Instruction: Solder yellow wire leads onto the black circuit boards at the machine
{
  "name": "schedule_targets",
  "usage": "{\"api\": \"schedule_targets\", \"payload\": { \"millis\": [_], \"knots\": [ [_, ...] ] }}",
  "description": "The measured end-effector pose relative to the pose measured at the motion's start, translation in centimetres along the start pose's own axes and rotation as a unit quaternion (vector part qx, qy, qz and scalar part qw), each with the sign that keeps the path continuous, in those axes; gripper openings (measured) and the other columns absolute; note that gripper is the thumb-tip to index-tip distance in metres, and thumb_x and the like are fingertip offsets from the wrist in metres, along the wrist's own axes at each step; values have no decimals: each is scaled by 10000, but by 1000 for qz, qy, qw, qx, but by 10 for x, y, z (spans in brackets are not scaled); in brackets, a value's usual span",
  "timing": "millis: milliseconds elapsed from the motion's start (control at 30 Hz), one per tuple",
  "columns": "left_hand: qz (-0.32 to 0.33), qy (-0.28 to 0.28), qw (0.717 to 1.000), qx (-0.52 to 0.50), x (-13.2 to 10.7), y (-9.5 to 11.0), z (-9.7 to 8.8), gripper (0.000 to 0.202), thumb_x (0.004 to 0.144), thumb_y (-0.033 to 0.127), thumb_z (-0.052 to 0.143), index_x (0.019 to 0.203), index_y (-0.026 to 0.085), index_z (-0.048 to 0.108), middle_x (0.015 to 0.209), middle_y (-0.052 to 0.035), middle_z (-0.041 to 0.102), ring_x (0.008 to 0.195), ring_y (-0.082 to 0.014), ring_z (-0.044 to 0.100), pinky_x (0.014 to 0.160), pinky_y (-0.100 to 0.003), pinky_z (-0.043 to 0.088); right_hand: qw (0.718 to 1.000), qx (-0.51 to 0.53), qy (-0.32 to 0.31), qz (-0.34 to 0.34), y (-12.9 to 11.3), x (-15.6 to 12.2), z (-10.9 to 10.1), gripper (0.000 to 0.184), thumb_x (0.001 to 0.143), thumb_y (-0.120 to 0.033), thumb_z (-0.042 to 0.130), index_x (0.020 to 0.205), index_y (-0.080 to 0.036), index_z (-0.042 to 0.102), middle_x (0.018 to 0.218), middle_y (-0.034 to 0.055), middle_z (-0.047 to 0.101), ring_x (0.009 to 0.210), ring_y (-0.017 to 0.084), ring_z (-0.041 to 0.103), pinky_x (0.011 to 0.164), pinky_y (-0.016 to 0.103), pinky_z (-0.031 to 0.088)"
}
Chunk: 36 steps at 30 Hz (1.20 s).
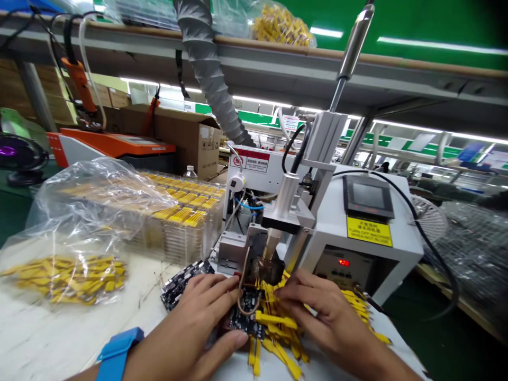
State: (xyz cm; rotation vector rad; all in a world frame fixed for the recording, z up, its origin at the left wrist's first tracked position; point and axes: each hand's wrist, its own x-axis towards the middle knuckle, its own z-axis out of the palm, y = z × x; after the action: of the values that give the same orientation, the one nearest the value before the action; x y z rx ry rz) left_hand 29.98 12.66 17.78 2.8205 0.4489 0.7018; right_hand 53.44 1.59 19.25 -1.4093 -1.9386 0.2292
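Observation:
My left hand, with a blue wristband at the wrist, is shut on a black circuit board. The board sits directly below the brass-coloured tip of a benchtop soldering machine. A thin copper-coloured loop of wire runs down to the board. My right hand rests over a heap of yellow flat-lead parts to the right of the board. Its fingers touch these parts, but I cannot tell if they grip one.
A stack of black boards lies left of my left hand, beside a plastic bag of yellow parts. Clear trays of yellow parts stand behind it. A cardboard box and an orange machine sit further back, under a metal shelf.

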Motion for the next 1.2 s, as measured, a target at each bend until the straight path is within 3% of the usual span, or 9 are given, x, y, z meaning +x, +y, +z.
{"api": "schedule_targets", "payload": {
  "millis": [100, 233, 433, 567, 1200],
  "knots": [
    [2, 0, 1000, -5, 1, 0, 0, 413, 892, 361, 604, 1290, 266, 551, 1331, -73, 579, 1202, -330, 528, 1005, -566, 417, 995, 68, 46, 50, -8, 6, 13, 156, 890, -135, 567, 912, -215, 698, 823, 6, 676, 753, 142, 623, 687, 256, 476],
    [2, -16, 1000, -3, 2, 1, -1, 446, 926, 360, 556, 1359, 279, 483, 1349, -69, 563, 1214, -339, 517, 1001, -618, 392, 996, 34, 47, 67, -5, 8, 23, 164, 876, -154, 587, 901, -225, 732, 780, 17, 679, 712, 159, 623, 650, 274, 480],
    [6, -4, 1000, 2, -1, -2, 2, 459, 910, 364, 585, 1355, 296, 494, 1358, -61, 556, 1217, -339, 517, 1016, -592, 392, 998, -56, 13, -35, 7, -3, 19, 296, 919, -131, 474, 1106, -189, 697, 911, 103, 624, 796, 200, 597, 678, 311, 515],
    [8, -8, 1000, 3, -1, -4, 2, 435, 916, 373, 576, 1338, 293, 508, 1354, -54, 559, 1225, -338, 511, 1022, -594, 387, 989, -114, -15, -93, 6, -4, 15, 291, 923, -103, 452, 1094, -148, 683, 866, 108, 612, 761, 218, 567, 629, 329, 503],
    [-1, -13, 1000, 2, 0, -2, 1, 404, 920, 383, 579, 1309, 290, 524, 1320, -56, 585, 1202, -322, 526, 1008, -584, 403, 987, -131, -24, -91, 9, -3, 17, 282, 954, -123, 419, 1092, -157, 663, 901, 118, 568, 799, 226, 542, 654, 339, 497]
  ]
}}
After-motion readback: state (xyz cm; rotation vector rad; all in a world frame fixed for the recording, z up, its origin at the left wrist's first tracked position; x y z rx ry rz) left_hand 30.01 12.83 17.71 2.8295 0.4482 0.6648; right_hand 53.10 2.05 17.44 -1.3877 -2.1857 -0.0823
